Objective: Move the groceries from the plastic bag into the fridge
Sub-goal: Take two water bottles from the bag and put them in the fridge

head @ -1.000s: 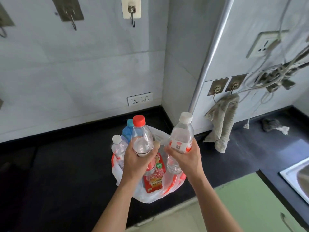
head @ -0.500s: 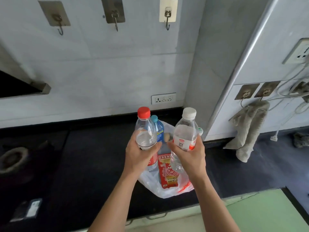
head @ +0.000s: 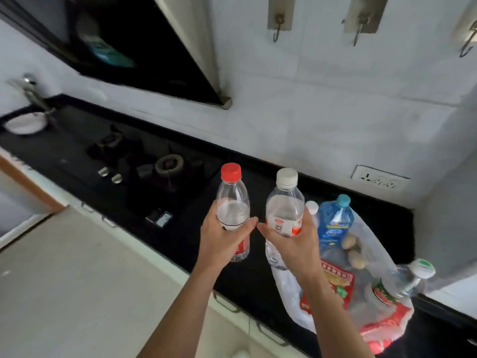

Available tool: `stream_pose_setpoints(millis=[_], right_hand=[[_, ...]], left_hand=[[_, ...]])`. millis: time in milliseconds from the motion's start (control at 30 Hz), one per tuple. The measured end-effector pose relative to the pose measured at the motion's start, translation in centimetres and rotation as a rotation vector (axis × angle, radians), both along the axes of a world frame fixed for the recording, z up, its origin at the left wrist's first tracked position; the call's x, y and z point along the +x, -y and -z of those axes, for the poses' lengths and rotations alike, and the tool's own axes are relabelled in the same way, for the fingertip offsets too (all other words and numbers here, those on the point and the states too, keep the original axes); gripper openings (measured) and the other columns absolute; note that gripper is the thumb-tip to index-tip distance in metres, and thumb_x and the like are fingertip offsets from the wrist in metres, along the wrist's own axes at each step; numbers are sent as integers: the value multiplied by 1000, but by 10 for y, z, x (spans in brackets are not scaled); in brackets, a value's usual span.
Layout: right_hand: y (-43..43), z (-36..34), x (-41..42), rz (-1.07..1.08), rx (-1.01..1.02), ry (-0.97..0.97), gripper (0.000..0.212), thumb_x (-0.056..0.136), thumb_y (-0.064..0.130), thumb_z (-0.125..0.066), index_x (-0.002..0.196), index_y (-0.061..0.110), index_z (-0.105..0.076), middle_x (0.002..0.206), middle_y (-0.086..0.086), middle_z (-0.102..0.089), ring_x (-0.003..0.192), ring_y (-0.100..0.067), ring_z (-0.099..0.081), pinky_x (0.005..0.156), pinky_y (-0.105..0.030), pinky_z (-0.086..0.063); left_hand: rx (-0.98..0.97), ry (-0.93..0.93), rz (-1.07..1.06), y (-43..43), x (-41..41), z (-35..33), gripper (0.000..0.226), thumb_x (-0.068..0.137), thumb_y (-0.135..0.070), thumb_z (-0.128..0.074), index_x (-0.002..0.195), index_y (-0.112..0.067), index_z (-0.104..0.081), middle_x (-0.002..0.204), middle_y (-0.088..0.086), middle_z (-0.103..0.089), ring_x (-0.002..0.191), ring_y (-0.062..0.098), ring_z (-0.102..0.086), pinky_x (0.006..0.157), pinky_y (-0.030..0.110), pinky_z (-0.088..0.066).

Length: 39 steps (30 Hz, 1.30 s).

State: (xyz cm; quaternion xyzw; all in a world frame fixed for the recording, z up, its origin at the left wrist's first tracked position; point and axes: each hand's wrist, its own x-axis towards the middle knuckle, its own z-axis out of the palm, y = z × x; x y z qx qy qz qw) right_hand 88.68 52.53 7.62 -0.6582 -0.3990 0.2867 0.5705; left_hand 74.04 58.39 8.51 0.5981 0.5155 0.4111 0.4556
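Note:
My left hand [head: 222, 239] grips a clear water bottle with a red cap [head: 232, 200], held upright above the black counter. My right hand [head: 294, 244] grips a clear bottle with a white cap [head: 285, 202] right beside it. The plastic bag [head: 376, 324] lies on the counter to the right, below my right arm. Inside it I see a blue bottle with a teal cap [head: 334, 223], a small white-capped bottle [head: 311, 208], a red packet [head: 338, 280], some pale round items [head: 353, 251] and a bottle with a green-white cap [head: 410, 277]. No fridge is in view.
A gas hob [head: 144, 164] sits on the black counter [head: 196, 236] to the left, under a dark range hood [head: 144, 47]. A wall socket [head: 379, 178] and hooks [head: 278, 19] are on the white tiled wall. A white bowl [head: 25, 122] stands at far left. Pale cabinet fronts run below.
My view has swung left, so the hob and hood have come into sight and the bag has shifted right. Both bottles have moved left with my hands, away from the bag.

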Motion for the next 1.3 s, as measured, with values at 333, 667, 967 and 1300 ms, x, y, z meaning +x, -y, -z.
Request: stream_pose_setpoints(millis=[333, 667, 967, 1300], right_hand=[[2, 19, -92, -485, -80, -31, 54, 64, 29, -91, 98, 42, -50, 98, 11, -66, 91, -9, -67, 80, -30, -57], [21, 21, -220, -903, -105, -107, 50, 65, 18, -91, 99, 34, -58, 83, 7, -71, 76, -12, -71, 71, -34, -59], [17, 30, -337, -1097, -153, -102, 46, 67, 17, -90, 101, 26, -60, 84, 3, -72, 78, -16, -71, 76, -40, -60], [-19, 33, -509, -1210, -158, -53, 51, 66, 20, -91, 106, 29, -61, 91, 3, -73, 83, -17, -72, 77, -36, -59]], left_hand=[[-100, -13, -554, 96, -105, 10, 46, 70, -31, -87, 108, -33, -61, 94, -13, -70, 87, 2, -67, 70, 16, -49], [-88, -47, -945, 171, -212, 8, 37, 75, -20, -85, 104, -23, -62, 81, -5, -68, 66, -8, -62, 57, 4, -45], [-89, -18, -1171, 193, -315, 25, 44, 67, -39, -85, 103, -28, -63, 88, -5, -71, 82, 9, -69, 76, 30, -57], [-79, -5, -1242, 163, -472, 35, 35, 73, -27, -86, 99, -25, -62, 82, -11, -68, 78, 2, -66, 67, 13, -47]])
